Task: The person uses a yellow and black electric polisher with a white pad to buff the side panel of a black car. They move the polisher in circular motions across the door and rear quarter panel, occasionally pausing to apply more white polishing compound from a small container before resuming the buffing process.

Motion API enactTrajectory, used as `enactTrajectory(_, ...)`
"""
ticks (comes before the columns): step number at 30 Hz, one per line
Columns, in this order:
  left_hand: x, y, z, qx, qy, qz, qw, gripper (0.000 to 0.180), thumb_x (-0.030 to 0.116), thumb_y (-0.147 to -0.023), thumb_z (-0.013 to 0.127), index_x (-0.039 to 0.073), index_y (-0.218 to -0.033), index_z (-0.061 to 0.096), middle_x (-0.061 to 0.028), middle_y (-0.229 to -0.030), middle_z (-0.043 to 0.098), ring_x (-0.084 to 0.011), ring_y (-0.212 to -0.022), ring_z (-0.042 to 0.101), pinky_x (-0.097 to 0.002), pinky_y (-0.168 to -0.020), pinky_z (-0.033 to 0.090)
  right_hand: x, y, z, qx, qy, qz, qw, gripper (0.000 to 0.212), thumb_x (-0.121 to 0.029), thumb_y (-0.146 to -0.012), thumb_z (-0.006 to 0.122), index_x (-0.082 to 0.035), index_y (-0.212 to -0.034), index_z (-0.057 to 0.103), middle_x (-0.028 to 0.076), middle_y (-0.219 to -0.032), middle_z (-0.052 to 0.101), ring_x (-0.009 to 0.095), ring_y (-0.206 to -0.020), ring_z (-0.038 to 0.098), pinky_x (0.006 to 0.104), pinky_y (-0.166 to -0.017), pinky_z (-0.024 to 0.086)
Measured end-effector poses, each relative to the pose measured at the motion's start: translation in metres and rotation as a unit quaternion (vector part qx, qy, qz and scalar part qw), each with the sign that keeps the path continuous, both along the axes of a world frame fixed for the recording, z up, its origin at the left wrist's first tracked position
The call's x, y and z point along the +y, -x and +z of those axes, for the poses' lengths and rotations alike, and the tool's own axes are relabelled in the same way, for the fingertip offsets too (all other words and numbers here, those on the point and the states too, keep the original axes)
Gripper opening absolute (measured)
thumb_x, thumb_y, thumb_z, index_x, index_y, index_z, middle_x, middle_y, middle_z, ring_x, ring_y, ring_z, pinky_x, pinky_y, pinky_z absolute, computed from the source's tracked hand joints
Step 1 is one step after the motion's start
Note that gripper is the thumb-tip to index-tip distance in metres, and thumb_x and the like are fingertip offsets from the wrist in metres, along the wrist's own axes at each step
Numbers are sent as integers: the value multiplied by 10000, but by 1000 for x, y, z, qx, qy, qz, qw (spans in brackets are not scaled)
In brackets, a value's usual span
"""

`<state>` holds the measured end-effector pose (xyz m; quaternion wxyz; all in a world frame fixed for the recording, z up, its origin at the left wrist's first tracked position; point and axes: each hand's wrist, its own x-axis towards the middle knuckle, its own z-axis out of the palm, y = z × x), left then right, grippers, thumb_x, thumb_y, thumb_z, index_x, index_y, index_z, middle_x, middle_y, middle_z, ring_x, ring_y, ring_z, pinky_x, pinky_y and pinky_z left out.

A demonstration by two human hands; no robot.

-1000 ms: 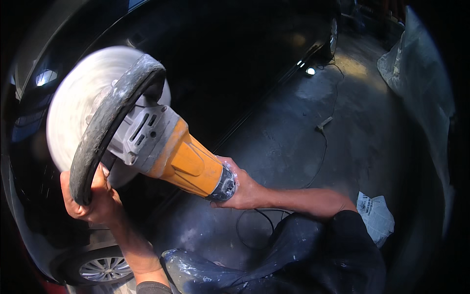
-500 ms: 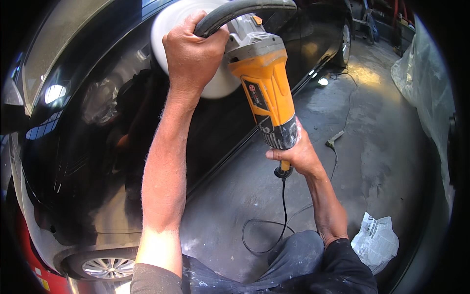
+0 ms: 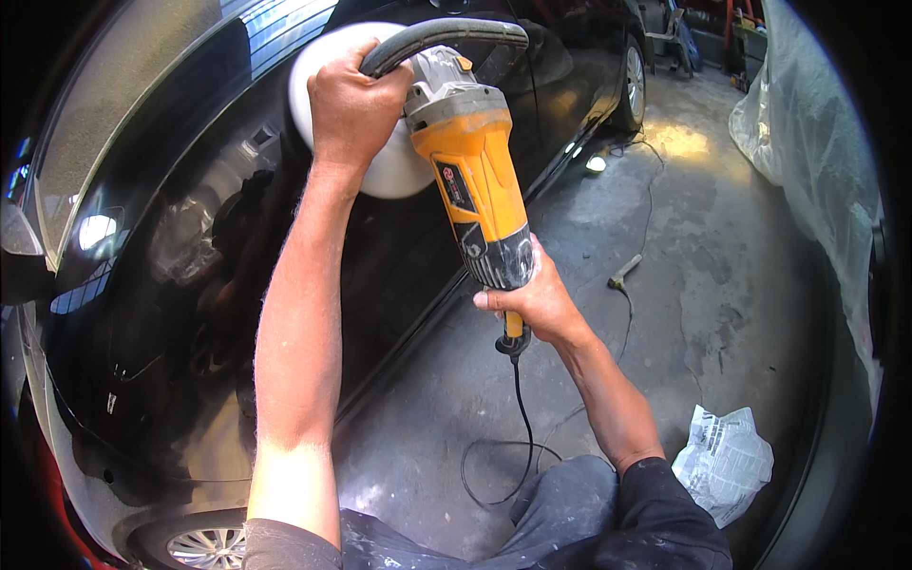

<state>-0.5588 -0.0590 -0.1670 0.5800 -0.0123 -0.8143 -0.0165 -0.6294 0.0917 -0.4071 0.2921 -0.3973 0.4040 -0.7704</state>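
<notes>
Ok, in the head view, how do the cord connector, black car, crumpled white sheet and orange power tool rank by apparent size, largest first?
1. Black car
2. Orange power tool
3. Crumpled white sheet
4. Cord connector

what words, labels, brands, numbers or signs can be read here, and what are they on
Dark label on the orange polisher: red emblem and small lettering, too small to quote reliably.
Crumpled pale sheet: dark printed lines, too small to read.
I can make out no other text.
</notes>
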Motion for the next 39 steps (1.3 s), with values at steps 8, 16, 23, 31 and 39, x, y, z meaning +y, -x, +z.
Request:
enactTrajectory(8, -5, 1, -5, 0, -7, -26, 1000, 152, 132, -852, 711, 4, -926, 747, -97, -667, 690, -127, -633, 677, -296, -605, 537, -8, 17, -5, 45, -15, -14, 999, 823, -2, -632, 922, -61, -1312, 461, 25, -1083, 604, 127, -974, 600, 319, -842, 553)
enactTrajectory(16, 31, -75, -44, 75, -118, 16, 990, 119, 78, -854, 740, -14, -824, 671, 14, -679, 564, -67, -636, 516, -254, -583, 417, 14, 7, -15, 133, -60, 30, 989, 946, -28, -580, 942, -39, -1388, 450, 47, -1247, 601, 175, -1207, 558, 356, -1079, 435)
enactTrajectory(23, -5, -14, -6, 54, -36, -63, 996, 98, 82, -841, 699, -16, -839, 699, -6, -591, 551, -59, -573, 505, -256, -544, 426, 13, 31, 11, 45, -52, 28, 997, 928, -9, -587, 939, -36, -1384, 465, 23, -1205, 625, 139, -1151, 573, 325, -1048, 451)
enactTrajectory(31, -11, 81, 22, -38, -98, 52, 993, 362, 259, -775, 684, -62, -608, 671, -242, -532, 599, -344, -520, 674, -454, -558, 517, 13, 73, 32, 6, -53, 12, 999, 639, 52, -670, 849, -50, -1189, 491, 35, -915, 595, 137, -701, 626, 294, -543, 533)
enactTrajectory(39, 22, -31, -8, 68, 6, -5, 998, 116, 72, -847, 714, -15, -921, 733, -9, -677, 631, -53, -631, 561, -242, -573, 445, 23, 35, 26, 99, -64, 41, 992, 894, 44, -589, 914, -44, -1360, 471, 40, -1190, 634, 155, -1147, 594, 337, -1056, 460)
